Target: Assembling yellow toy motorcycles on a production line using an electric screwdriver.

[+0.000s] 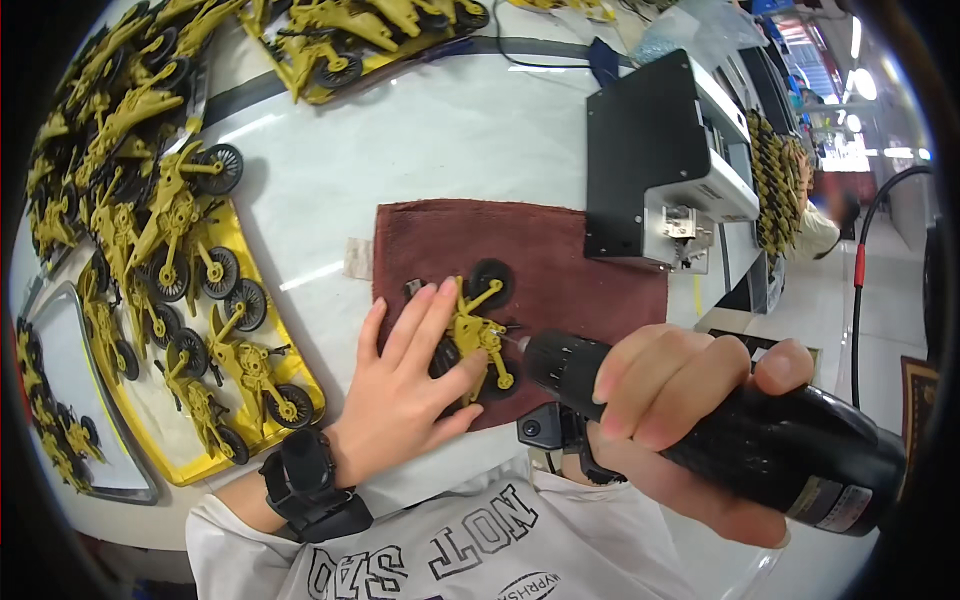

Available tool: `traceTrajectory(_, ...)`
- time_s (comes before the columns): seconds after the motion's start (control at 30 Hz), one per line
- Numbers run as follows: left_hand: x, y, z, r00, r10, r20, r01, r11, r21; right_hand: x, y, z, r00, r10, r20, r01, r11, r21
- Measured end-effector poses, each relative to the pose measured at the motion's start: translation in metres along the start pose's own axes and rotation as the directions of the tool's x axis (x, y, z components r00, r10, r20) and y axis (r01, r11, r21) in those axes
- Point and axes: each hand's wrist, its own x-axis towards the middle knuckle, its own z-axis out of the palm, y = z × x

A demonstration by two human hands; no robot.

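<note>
A yellow toy motorcycle point(470, 330) with black wheels lies on a dark red mat point(620, 300). My left hand point(405, 375) presses it down against the mat, with the fingers spread over its side and the index fingertip on its body. Part of a black piece shows under those fingers; its kind is hidden. Wrapped in my right hand point(690, 400) is a black electric screwdriver point(800, 450), tilted so that its thin bit points left. The bit's tip meets or nearly meets the motorcycle's right side; contact is too small to tell.
Several more yellow motorcycles stand in a yellow-edged tray point(290, 345) on the left, and others are heaped at the back. Behind the mat's right side stands a black and white boxy machine point(650, 160). A red-marked black cable point(858, 270) hangs at right, near another person point(825, 230).
</note>
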Motion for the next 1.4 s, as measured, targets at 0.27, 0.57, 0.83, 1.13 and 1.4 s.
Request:
traceTrajectory(0.27, -0.004, -0.005, -0.005, 1.000, 0.011, -0.006, -0.011, 0.999, -0.052, -0.004, 0.024, 0.024, 0.998, 0.067, 0.001, -0.067, 0.998, 0.005)
traceTrajectory(0.57, -0.005, -0.007, -0.003, 1.000, 0.015, -0.018, -0.016, 0.996, -0.086, -0.003, 0.024, 0.025, 1.000, -0.024, 0.006, 0.024, 0.999, -0.037)
traceTrajectory(0.83, -0.005, -0.006, -0.002, 0.999, 0.011, -0.033, -0.014, 0.997, -0.077, -0.007, 0.051, 0.031, 0.993, -0.043, -0.107, 0.040, 0.999, -0.032)
traceTrajectory(1.13, 0.001, -0.001, -0.002, 0.998, 0.053, 0.024, -0.053, 0.999, -0.011, -0.010, 0.038, 0.021, 0.987, 0.152, -0.059, -0.156, 0.984, -0.088)
traceTrajectory(1.4, -0.001, 0.000, 0.001, 0.998, 0.041, 0.041, -0.044, 0.997, 0.068, 0.003, -0.062, -0.047, 0.856, -0.301, -0.421, 0.145, 0.920, -0.363)
